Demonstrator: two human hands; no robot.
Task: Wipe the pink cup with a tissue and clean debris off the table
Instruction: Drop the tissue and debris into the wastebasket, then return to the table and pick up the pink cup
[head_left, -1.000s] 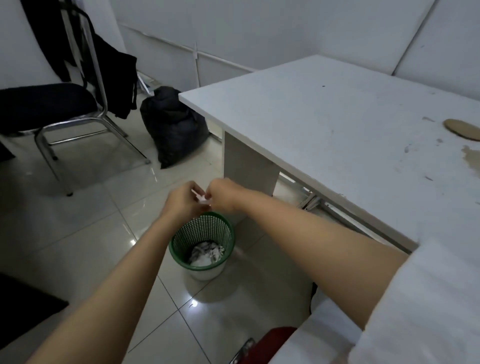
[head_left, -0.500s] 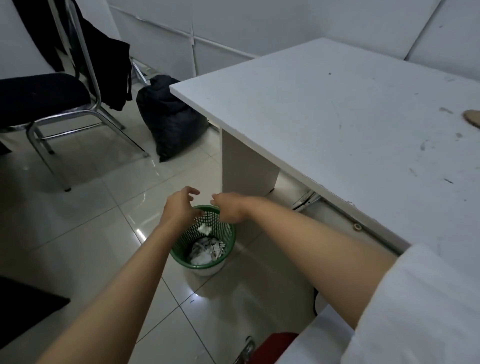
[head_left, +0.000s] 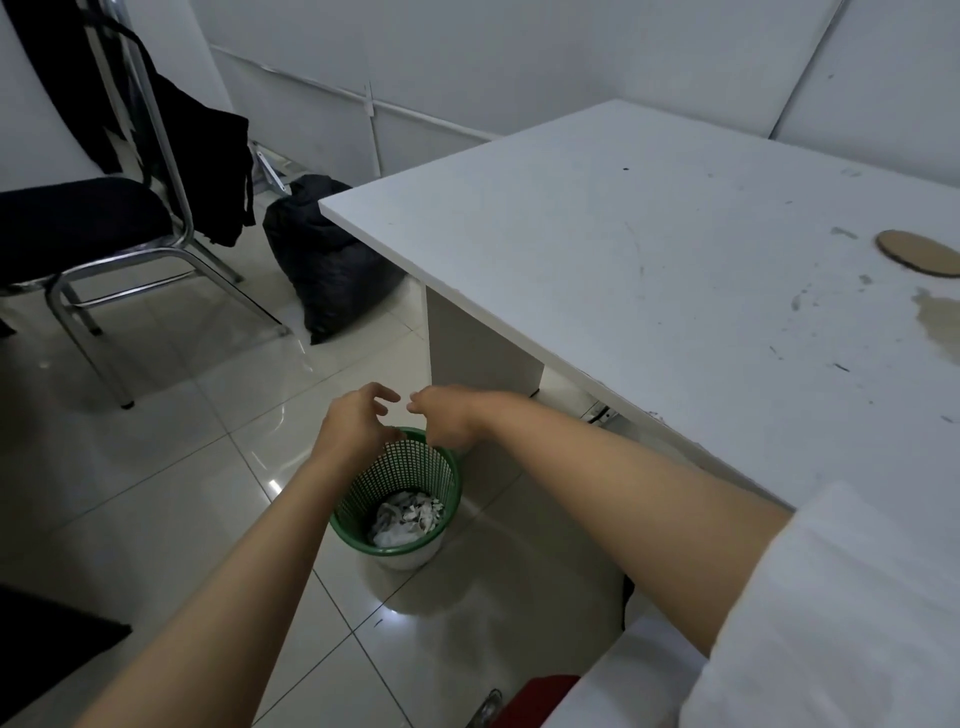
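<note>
My left hand (head_left: 355, 422) and my right hand (head_left: 447, 414) hover side by side over a green mesh waste bin (head_left: 406, 470) on the floor, fingers spread and holding nothing. Crumpled white tissue and scraps (head_left: 407, 518) lie at the bin's bottom. The white table (head_left: 623, 270) stretches to the right, marked with smudges, small specks and a brownish stain (head_left: 937, 318) near its right edge. No pink cup shows in this view.
A round cardboard coaster (head_left: 918, 252) lies on the table's right side. A black chair (head_left: 88, 234) with dark clothing hung on it stands at the left. A black bag (head_left: 324, 257) rests on the tiled floor by the table's corner. Something red (head_left: 535, 699) sits at the bottom.
A second ago my fingertips pinched a small white scrap together over the bin. They parted, the scrap dropped into the bin, and both hands now hang empty.
</note>
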